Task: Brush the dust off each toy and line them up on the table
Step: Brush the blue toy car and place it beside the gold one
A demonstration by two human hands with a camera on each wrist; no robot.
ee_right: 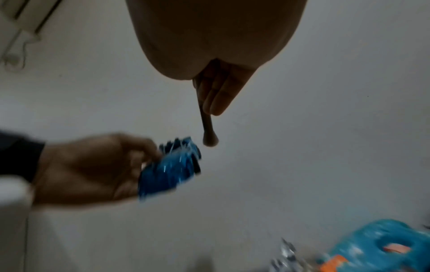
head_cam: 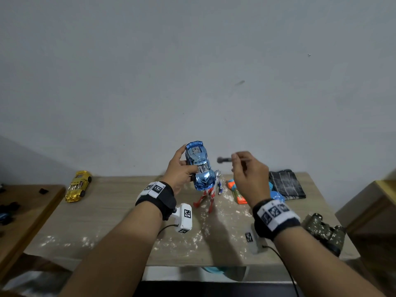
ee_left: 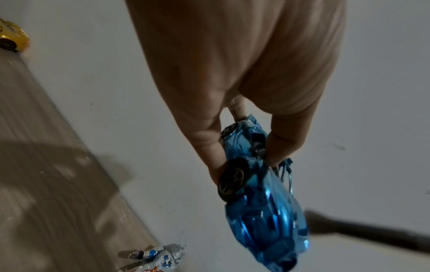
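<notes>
My left hand (head_cam: 182, 168) grips a shiny blue toy car (head_cam: 200, 166) above the table, thumb on its roof side and fingers under it; the same blue car (ee_left: 258, 198) shows in the left wrist view, wheels facing the camera. My right hand (head_cam: 246, 170) pinches a thin dark brush (head_cam: 224, 160), whose head points left, a short gap from the car. In the right wrist view the brush (ee_right: 208, 128) hangs just above the car (ee_right: 170, 169). A gold toy car (head_cam: 78, 186) sits at the table's far left. A red and silver figure (head_cam: 209, 195) lies below the blue car.
White dust is scattered over the wooden table (head_cam: 128, 221). A blue and orange toy (head_cam: 237, 192) lies behind my right hand, a folded dark cloth (head_cam: 286, 186) at the back right, and camouflage binoculars (head_cam: 326, 234) at the right edge. A second wooden table (head_cam: 27, 211) stands to the left.
</notes>
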